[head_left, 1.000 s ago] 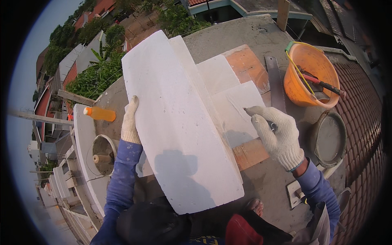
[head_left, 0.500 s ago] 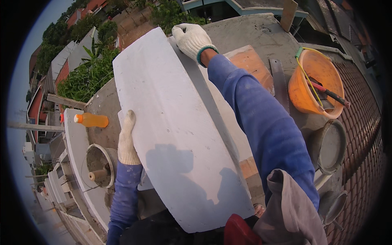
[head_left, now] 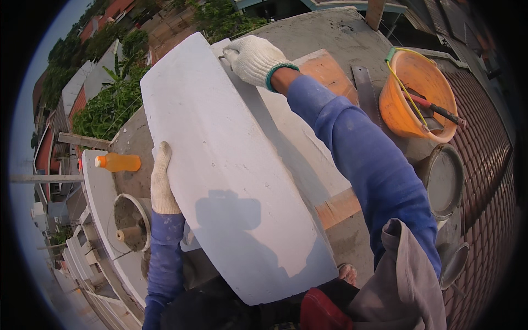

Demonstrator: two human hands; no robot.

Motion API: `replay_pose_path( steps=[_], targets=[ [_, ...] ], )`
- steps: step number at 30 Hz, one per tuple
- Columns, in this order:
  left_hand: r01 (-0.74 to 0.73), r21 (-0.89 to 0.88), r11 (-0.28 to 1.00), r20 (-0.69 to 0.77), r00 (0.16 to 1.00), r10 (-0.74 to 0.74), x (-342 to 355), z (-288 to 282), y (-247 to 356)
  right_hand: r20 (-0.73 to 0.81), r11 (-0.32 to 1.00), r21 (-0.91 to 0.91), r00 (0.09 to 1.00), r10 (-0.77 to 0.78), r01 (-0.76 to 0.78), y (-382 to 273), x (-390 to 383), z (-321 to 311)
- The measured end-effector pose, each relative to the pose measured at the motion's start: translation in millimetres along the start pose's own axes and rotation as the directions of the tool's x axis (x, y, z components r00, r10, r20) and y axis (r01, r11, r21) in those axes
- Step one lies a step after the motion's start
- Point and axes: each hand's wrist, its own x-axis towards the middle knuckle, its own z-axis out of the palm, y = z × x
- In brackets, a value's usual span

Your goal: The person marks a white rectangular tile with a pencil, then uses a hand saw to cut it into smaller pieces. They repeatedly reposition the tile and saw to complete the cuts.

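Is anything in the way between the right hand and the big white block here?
Nothing visible does. The right hand is at the far part of the white block, by its right edge, though contact is unclear. The left hand lies against the left edge, and the orange bucket stands off to the right.

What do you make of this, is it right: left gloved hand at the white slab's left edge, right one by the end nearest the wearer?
One slip: the head view shows the right hand by the far end of the white slab, not the near one. The left hand is at its left edge.
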Motion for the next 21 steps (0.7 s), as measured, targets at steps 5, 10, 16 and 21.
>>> replay_pose_path(
  steps=[5,10,16,21],
  targets=[
    [-0.086,0.052,0.995,0.033,0.996,0.085,5,-1,-3,0.122,0.983,-0.154,0.989,-0.084,0.103,0,-47,-24],
    [-0.071,0.088,0.994,0.066,0.996,0.066,12,-9,-3,0.184,0.936,-0.239,0.958,-0.218,0.259,8,-117,-43],
    [-0.114,0.157,0.981,0.106,0.989,0.098,18,-14,-3,0.206,0.959,-0.101,0.948,-0.241,0.266,8,-221,-87],
    [-0.091,0.180,0.979,0.106,0.992,0.073,23,-15,-3,0.307,0.982,0.028,0.933,-0.188,0.189,18,-299,-108]
  ],
)
